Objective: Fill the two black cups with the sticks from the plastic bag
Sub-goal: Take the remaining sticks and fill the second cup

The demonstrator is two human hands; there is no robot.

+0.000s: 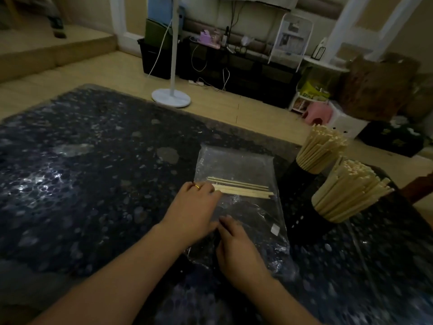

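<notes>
A clear plastic bag [236, 165] lies flat on the dark speckled table [82, 184]. A few pale wooden sticks [243, 190] lie across its middle. My left hand [194, 209], with a gold ring, rests on the bag with its fingertips at the left ends of the sticks. My right hand [236, 247] lies on the near part of the bag, fingers touching the plastic. Two black cups stand at the right: the far cup [291, 181] and the near cup [304, 221], each packed with sticks that lean left.
The table's far edge runs diagonally past the cups. Beyond it on the floor stand a white fan base [171, 97], a black low cabinet [234, 73] with cables, a pink stool [317, 113] and a brown bag [377, 90].
</notes>
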